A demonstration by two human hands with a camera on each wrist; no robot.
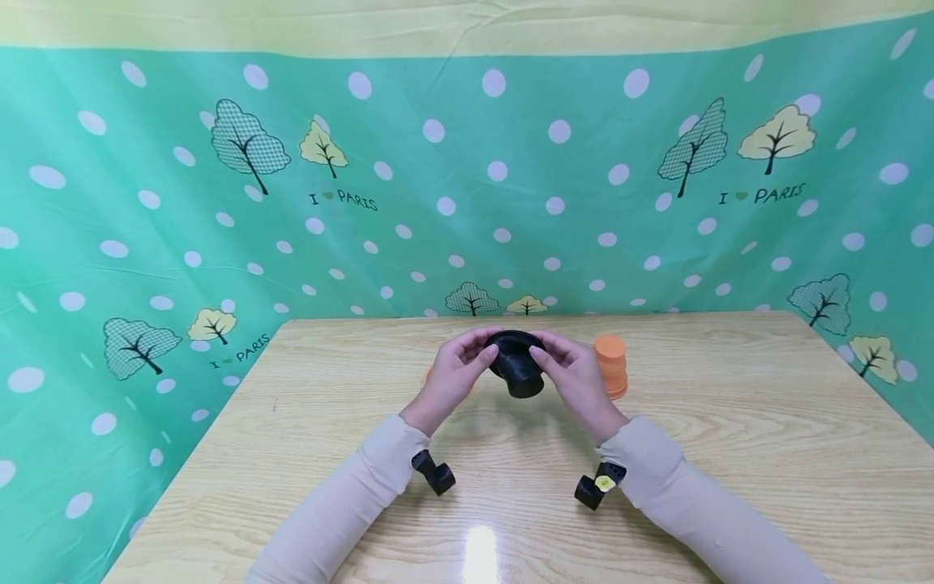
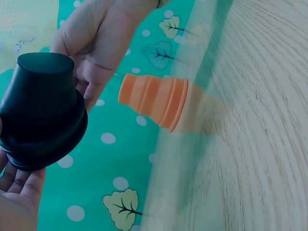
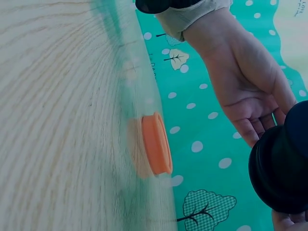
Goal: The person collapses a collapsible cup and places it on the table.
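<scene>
A black stepped cup (image 1: 520,369), wide at the rim and narrower at its flat end, is held up over the table between both hands. My left hand (image 1: 454,369) grips one side of the rim, thumb on the near side and fingers behind. On the opposite side my right hand (image 1: 572,369) grips it the same way. The left wrist view shows the cup's narrow end (image 2: 45,62) pointing up in that picture, fingers around the brim. Behind the right hand, an orange stepped cup (image 1: 611,365) stands with its narrow end up.
A flat orange round piece (image 3: 156,144) lies on the table, mostly hidden behind the left hand in the head view. The wooden table (image 1: 328,373) ends at a green dotted curtain (image 1: 409,178). Each wrist carries a small black camera (image 1: 438,477).
</scene>
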